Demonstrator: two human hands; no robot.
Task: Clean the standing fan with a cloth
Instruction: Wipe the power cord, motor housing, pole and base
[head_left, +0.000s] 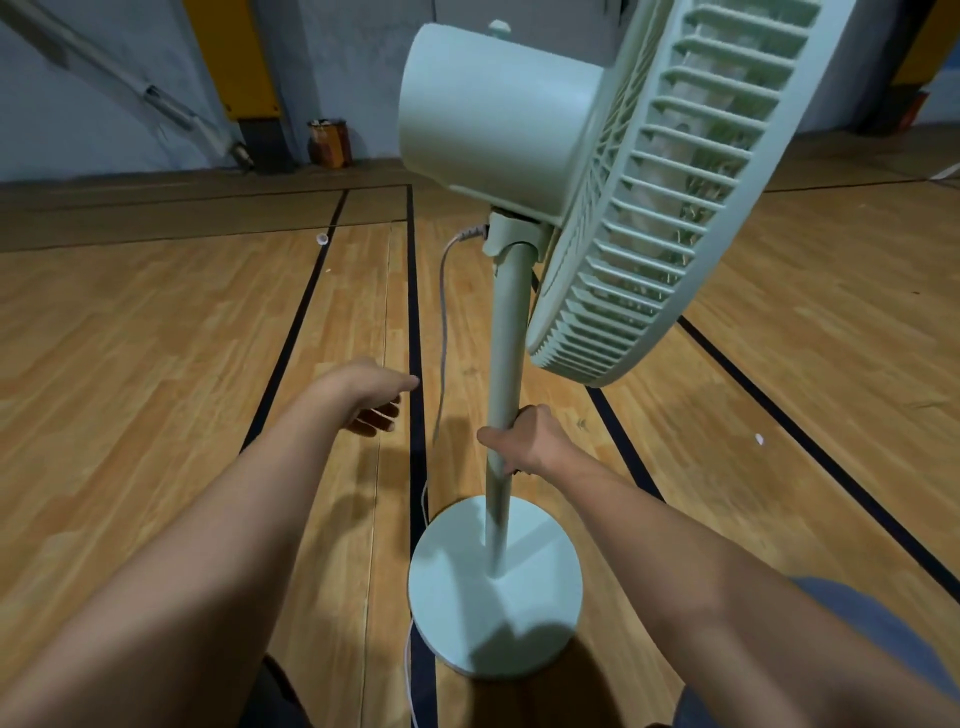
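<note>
The right hand (524, 441) is wrapped round the pole (511, 322) of the standing fan (493, 114), with the thumb across the front, partway between the round base (467, 597) and the head. The left hand (371, 400) hangs over the floor (156, 338), fingers loosely spread and holding nothing, just left of the dangling cord (443, 322) and apart from it. Wooden boards with black lines stretch wide on both sides back to the wall (78, 130). The grille (665, 208) is cut off at the top edge, and the blades behind its slats are hard to make out.
</note>
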